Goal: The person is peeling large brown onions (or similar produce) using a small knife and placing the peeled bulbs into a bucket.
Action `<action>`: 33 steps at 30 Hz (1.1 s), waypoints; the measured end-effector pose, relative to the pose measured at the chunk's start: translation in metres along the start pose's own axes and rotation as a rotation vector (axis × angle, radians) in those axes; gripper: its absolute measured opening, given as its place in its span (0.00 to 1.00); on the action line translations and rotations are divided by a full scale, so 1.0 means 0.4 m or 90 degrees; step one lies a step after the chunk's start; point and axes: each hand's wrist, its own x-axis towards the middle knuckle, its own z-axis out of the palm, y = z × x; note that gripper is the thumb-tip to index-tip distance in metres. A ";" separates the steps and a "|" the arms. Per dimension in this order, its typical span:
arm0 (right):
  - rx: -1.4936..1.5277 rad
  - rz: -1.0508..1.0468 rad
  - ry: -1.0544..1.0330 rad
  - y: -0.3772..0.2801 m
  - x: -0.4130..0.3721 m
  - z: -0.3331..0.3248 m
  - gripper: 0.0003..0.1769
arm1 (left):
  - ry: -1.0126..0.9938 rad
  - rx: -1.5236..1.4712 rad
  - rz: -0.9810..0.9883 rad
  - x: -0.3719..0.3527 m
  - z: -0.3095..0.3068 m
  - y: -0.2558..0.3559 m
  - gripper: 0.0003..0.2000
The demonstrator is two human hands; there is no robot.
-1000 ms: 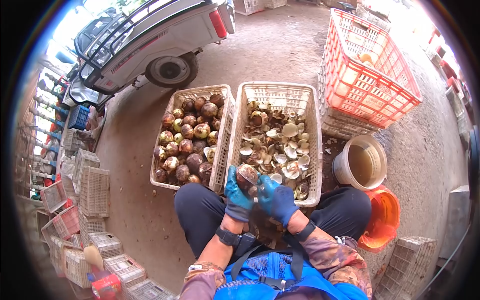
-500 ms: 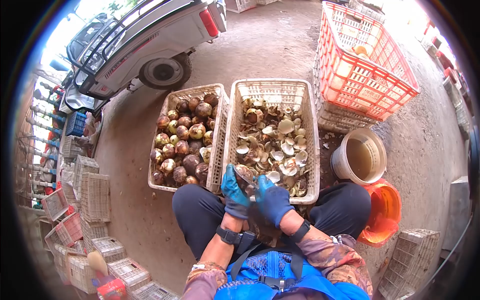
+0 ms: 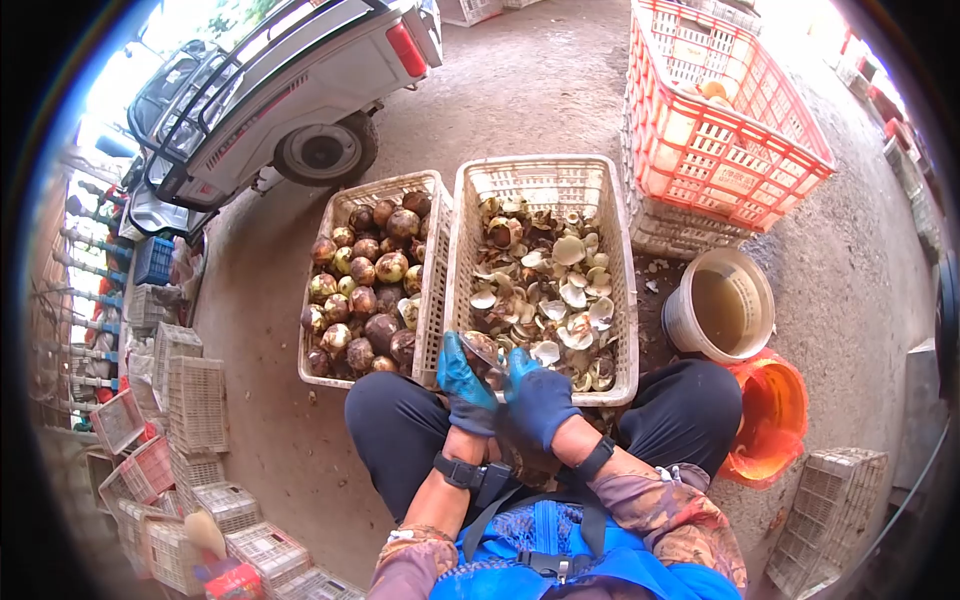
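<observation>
My left hand point(image 3: 466, 383), in a blue-teal glove, is closed around a round brown fruit point(image 3: 480, 346) above the near edge of the peelings crate. My right hand point(image 3: 540, 400), gloved in dark blue with teal fingertips, is closed beside it. It grips what looks like a knife point(image 3: 496, 362), its thin blade against the fruit; the handle is hidden in the glove. Below and beyond them, a pale plastic crate point(image 3: 632, 290) holds cup-shaped peelings point(image 3: 560, 285), white inside. To its left, another crate point(image 3: 437, 285) is filled with whole brown and yellow-green fruits point(image 3: 385, 270).
A bucket of murky water point(image 3: 768, 305) and an orange bucket point(image 3: 795, 420) stand beside my right knee. Beyond is a red crate point(image 3: 745, 165) stacked on a pale one. A three-wheeled cart point(image 3: 300, 95) is parked at upper left. Several crates point(image 3: 198, 405) are piled at left.
My right hand has shifted slightly left and down beside the fruit. My left hand keeps its hold. The view has moved a little.
</observation>
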 end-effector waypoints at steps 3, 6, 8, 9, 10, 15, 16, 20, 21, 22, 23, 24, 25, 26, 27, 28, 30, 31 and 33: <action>-0.006 -0.009 -0.002 0.015 0.007 0.017 0.25 | -0.042 0.016 -0.004 0.004 -0.022 0.003 0.18; -0.108 0.075 -0.002 0.049 0.051 0.039 0.24 | -0.075 0.098 0.077 0.023 -0.057 -0.037 0.20; -0.042 0.112 0.034 0.074 0.071 0.049 0.20 | -0.052 0.057 0.037 0.014 -0.040 -0.048 0.20; 0.070 0.107 0.070 0.089 0.074 0.050 0.17 | -0.037 -0.011 -0.043 0.003 -0.021 -0.025 0.21; 0.177 0.104 0.101 0.101 0.066 0.048 0.15 | -0.055 -0.122 -0.083 -0.012 0.011 0.006 0.25; 0.334 0.057 0.126 0.078 0.027 -0.044 0.12 | -0.120 -0.056 -0.155 -0.012 -0.031 0.020 0.32; 0.319 0.026 0.125 0.077 0.022 -0.032 0.11 | -0.122 -0.076 -0.153 -0.009 -0.031 0.021 0.31; 0.225 -0.063 0.126 0.053 -0.005 -0.007 0.10 | -0.099 -0.136 -0.127 0.001 -0.026 0.005 0.30; 0.214 -0.062 0.113 0.051 -0.009 -0.002 0.10 | -0.109 -0.110 -0.111 -0.005 -0.028 0.005 0.30; 0.203 -0.060 0.101 0.049 -0.012 0.002 0.11 | -0.122 -0.084 -0.094 -0.008 -0.028 0.007 0.30; 0.186 -0.069 0.097 0.046 -0.014 0.003 0.11 | -0.122 -0.083 -0.111 -0.010 -0.030 0.013 0.29; 0.169 -0.077 0.092 0.044 -0.018 0.002 0.11 | -0.109 -0.078 -0.115 -0.023 -0.013 0.030 0.29; 0.152 -0.085 0.088 0.042 -0.020 0.002 0.12 | -0.096 -0.073 -0.120 -0.041 0.010 0.052 0.29; 0.144 -0.073 0.080 0.036 -0.022 -0.001 0.12 | -0.082 -0.068 -0.125 -0.051 0.022 0.062 0.29; 0.135 -0.062 0.071 0.029 -0.024 -0.005 0.13 | -0.074 -0.051 -0.077 -0.022 -0.005 0.028 0.29; 0.126 -0.051 0.062 0.026 -0.026 -0.007 0.14 | -0.066 -0.035 -0.030 0.029 -0.054 -0.033 0.28; 0.156 -0.057 0.082 0.032 -0.025 -0.009 0.14 | -0.068 -0.043 -0.026 0.036 -0.064 -0.040 0.27; 0.171 -0.059 0.092 0.035 -0.024 -0.009 0.15 | -0.078 -0.068 -0.070 -0.005 -0.026 0.012 0.26; 0.132 -0.056 0.071 0.044 -0.019 0.000 0.14 | -0.086 -0.100 -0.110 -0.031 0.005 0.044 0.25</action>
